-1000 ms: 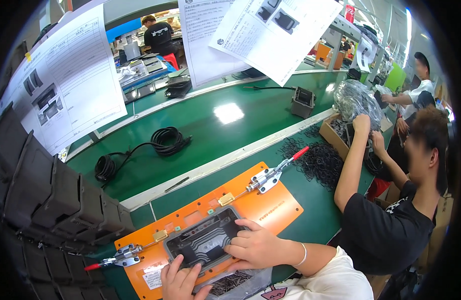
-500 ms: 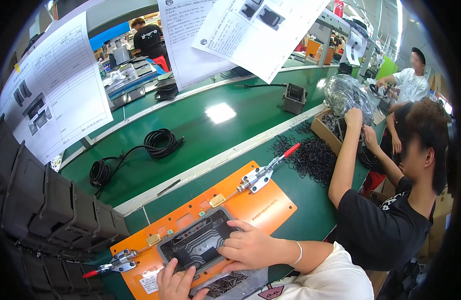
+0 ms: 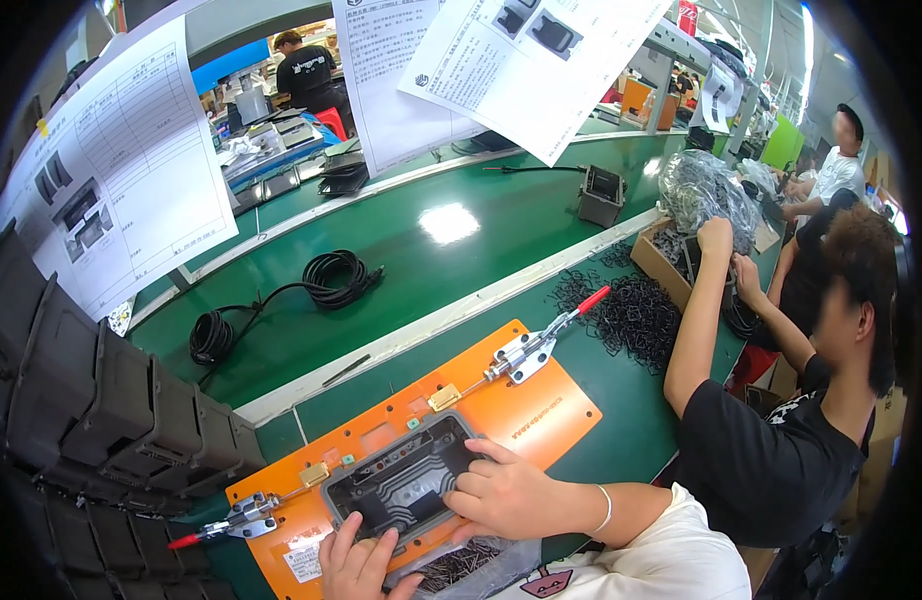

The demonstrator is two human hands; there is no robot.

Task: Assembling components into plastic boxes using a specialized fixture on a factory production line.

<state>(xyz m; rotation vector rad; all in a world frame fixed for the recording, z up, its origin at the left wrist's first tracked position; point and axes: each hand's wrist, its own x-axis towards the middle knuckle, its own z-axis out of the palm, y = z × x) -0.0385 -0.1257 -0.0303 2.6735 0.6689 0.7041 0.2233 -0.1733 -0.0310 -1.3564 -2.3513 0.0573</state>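
Note:
A dark grey plastic housing (image 3: 401, 480) lies in the recess of an orange fixture plate (image 3: 541, 415) on the green bench. My right hand (image 3: 506, 492) rests on the housing's right end, fingers pressing its rim. At the housing's near left corner, my left hand (image 3: 359, 562) touches its lower edge with fingers curled. A red-handled toggle clamp (image 3: 536, 345) stands at the plate's far right, raised, and a second one (image 3: 231, 522) lies at its left end.
A clear bag of small dark parts (image 3: 471, 565) lies below the plate. Stacked black housings (image 3: 101, 420) fill the left. Coiled black cables (image 3: 331, 278) lie on the green conveyor. A person in black (image 3: 781, 400) works at a box on the right beside loose black clips (image 3: 621, 310). Paper sheets (image 3: 121, 170) hang overhead.
My view has shifted slightly down and right. My hands stay on the housing, the right one now pressing more over its right end.

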